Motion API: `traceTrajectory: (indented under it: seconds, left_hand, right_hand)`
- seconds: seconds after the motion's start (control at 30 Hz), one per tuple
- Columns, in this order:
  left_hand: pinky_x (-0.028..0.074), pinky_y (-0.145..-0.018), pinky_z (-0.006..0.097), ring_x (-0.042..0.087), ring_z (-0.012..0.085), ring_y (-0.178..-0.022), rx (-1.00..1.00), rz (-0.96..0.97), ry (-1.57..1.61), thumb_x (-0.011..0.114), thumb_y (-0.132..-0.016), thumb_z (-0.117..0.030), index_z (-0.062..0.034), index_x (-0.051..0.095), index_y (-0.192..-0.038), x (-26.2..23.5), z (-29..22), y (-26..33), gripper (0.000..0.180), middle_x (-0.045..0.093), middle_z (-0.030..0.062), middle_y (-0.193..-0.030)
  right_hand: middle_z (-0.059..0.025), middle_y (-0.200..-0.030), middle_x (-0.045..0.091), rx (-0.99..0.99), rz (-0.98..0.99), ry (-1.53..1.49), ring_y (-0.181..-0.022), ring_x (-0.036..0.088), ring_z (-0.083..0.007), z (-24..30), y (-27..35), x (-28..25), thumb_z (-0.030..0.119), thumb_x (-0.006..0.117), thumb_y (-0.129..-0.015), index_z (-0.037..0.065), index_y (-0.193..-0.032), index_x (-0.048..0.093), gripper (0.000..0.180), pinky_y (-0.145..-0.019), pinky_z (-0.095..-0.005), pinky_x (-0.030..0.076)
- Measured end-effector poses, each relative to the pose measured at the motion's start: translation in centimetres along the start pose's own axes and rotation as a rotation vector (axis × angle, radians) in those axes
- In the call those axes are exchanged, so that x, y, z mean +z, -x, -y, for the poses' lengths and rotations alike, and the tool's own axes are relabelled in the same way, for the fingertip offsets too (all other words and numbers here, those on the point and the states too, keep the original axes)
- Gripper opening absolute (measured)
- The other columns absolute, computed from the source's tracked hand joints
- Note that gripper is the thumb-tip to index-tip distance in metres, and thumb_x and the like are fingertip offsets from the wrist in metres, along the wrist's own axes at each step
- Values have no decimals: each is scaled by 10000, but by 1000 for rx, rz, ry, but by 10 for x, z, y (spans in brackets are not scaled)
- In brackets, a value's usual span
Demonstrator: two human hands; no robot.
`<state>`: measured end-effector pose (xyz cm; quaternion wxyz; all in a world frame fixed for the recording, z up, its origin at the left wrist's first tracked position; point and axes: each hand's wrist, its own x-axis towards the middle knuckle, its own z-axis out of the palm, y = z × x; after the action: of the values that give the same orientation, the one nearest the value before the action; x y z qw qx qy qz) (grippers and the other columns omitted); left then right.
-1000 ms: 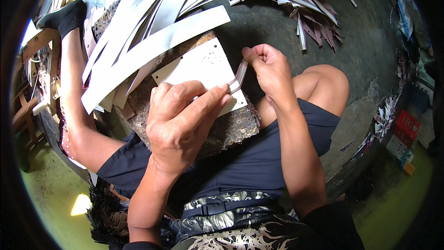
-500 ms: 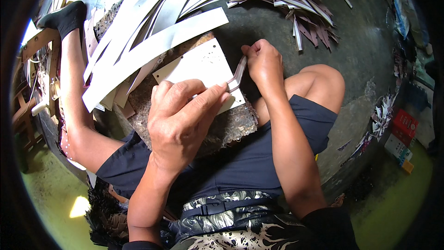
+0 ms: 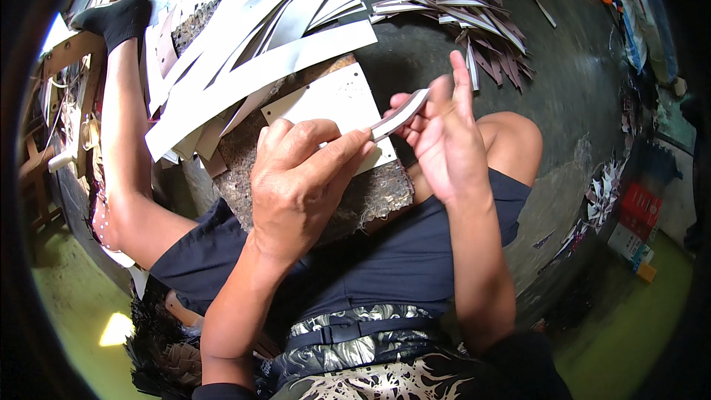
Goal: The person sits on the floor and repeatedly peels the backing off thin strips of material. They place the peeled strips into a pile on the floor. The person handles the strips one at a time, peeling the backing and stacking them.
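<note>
From my head, I see my left hand (image 3: 296,178) pinching a brown-and-white strip (image 3: 400,116) above the white board (image 3: 315,104); its long axis slants up rightward, towards my right hand (image 3: 450,152), whose fingers are loosely spread.

Over a white board (image 3: 333,96), the left hand (image 3: 298,172) pinches a brown-and-white strip (image 3: 401,117) reaching the loose-fingered right hand (image 3: 450,147).

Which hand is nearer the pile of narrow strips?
Right. In frame, the right hand is below the pile; the left hand is farther, over the white board.
</note>
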<state>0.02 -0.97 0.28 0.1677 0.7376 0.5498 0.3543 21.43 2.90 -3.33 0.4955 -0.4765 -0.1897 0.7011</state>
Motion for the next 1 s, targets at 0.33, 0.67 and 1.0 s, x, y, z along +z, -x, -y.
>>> traceTrajectory:
  seconds: [0.33, 0.67, 1.0]
  left_hand:
    - [444, -712, 385, 614, 214, -806, 8, 7, -40, 982, -832, -166, -152, 885, -1104, 1, 0, -1, 289, 715, 10, -969]
    - [436, -707, 377, 598, 202, -794, 37, -2, -67, 1003, -801, -145, -161, 882, -1098, 2, 2, 2, 321, 713, -6, -958]
    - [447, -790, 398, 615, 221, -838, 66, 74, -101, 940, -873, -169, -160, 858, -1087, 5, -8, -24, 229, 702, -27, -919]
  right_hand:
    - [-82, -977, 762, -103, -16, -88, -878, 733, -128, -15, 2, 13, -66, 828, -1008, 99, -1608, 414, 748, -816, -274, 602]
    - [-87, -969, 757, -72, -53, -70, -871, 714, -128, -23, -2, 5, -52, 841, -1004, 102, -1562, 443, 701, -813, -274, 570]
    - [-62, -968, 730, -265, -307, 301, -816, 700, -119, -18, -24, -11, -70, 796, -1023, 81, -1476, 523, 550, -736, -265, 597]
